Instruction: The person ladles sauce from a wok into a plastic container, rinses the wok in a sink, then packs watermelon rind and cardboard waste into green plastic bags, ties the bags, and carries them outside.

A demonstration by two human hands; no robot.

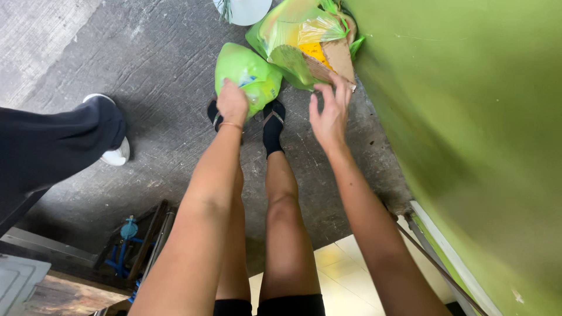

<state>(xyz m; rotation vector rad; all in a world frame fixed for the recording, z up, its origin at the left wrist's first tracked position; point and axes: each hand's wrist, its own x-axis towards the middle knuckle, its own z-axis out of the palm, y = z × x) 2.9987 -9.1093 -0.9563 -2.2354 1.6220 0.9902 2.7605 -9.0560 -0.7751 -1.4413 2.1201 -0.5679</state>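
Note:
My left hand (232,103) grips the top of a small green plastic bag (249,72) that rests on the grey concrete floor just ahead of my feet. My right hand (329,109) hovers with fingers spread next to a larger green plastic bag (290,29), close to the piece of brown cardboard (339,58) sticking out of it. That larger bag holds yellow and clear packaging and leans against the green wall. My bare legs and black socks show below the hands.
A green wall (468,117) runs along the right. Another person's dark trouser leg and white shoe (114,155) stand at the left. A white round object (243,9) lies at the top. A blue metal tool (126,246) sits at lower left, near pale tiles (339,263).

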